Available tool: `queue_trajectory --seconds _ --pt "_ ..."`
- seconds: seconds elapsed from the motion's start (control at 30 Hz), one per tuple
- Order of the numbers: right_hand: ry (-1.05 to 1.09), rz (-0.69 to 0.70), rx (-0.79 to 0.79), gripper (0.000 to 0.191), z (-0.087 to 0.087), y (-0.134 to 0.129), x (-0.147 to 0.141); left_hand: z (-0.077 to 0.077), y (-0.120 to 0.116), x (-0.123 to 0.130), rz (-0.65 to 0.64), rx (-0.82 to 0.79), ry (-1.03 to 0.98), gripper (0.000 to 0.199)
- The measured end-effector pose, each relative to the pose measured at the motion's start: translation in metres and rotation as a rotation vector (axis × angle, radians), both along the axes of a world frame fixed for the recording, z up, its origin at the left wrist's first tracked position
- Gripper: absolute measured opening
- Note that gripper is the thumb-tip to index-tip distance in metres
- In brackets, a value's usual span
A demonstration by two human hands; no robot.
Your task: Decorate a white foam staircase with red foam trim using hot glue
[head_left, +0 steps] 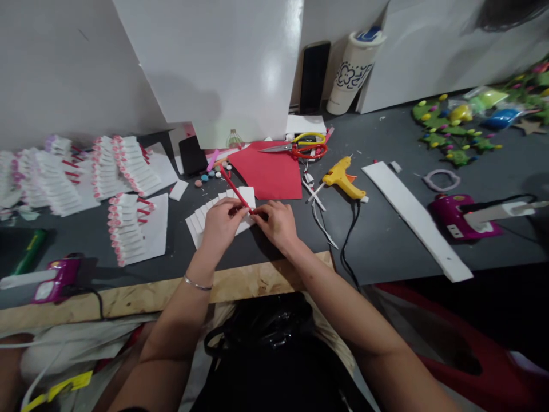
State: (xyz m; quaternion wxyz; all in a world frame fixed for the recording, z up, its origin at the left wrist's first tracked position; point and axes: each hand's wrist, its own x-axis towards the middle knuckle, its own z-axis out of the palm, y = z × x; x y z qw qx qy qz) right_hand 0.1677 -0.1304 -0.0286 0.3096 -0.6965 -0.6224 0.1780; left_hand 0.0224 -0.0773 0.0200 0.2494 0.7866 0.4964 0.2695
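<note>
Both hands meet over a white pleated paper piece (198, 222) near the table's front edge. Between my left thumb and fingers is a thin red paper strip (233, 186), slanting up and to the left. My left hand (222, 222) is closed in a pinch on it. The fingertips of my right hand (277, 224) pinch the strip's lower end, close to the left fingertips. Just beyond lies a sheet of red paper (274, 174), with scissors (295, 147) with yellow and red handles on its top edge. The exact fingertip contact is partly hidden.
A yellow glue gun (341, 178) and its cord lie right of my hands, beside a long white foam strip (416, 220). Pleated white pieces with pink tips (124, 229) lie at left. A tumbler (355, 71) and a phone (314, 77) stand at the back.
</note>
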Motion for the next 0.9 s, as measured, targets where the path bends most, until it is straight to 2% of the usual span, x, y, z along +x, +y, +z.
queue_trajectory --seconds 0.57,0.9 --pt "-0.056 0.027 -0.026 0.017 -0.0021 -0.0036 -0.0003 0.0024 0.0005 -0.0003 -0.062 0.078 0.149 0.015" --pt "-0.025 0.021 -0.020 0.019 -0.0017 -0.0034 -0.0008 -0.0005 0.0008 -0.0019 -0.065 0.085 0.107 0.013"
